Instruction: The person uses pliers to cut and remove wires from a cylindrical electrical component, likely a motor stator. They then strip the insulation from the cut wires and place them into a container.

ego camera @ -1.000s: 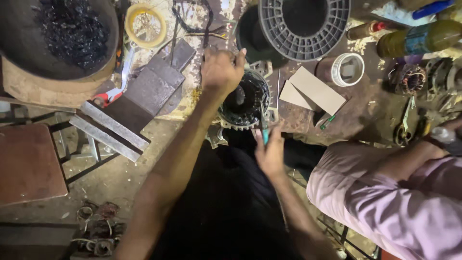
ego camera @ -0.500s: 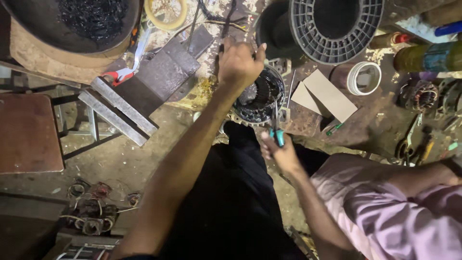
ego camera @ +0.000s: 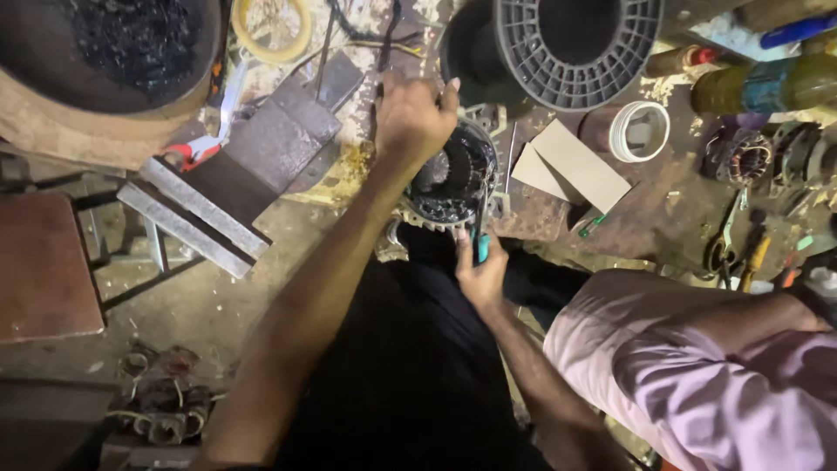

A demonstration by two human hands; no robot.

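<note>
Motor stator (ego camera: 453,179): round, dark, toothed rim.

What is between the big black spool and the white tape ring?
In the head view, only bare, stained bench top shows between the black spool and the white tape ring.

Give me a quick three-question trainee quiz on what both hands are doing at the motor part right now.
1. True or false: the left hand rests on the far rim of the round motor stator.
2. Which does the right hand grip: A) a teal-handled tool, B) a hammer, C) a paintbrush?
3. What lies just right of the stator: a cardboard piece or a glass jar?

Key: 1 true; 2 A; 3 cardboard piece.
</note>
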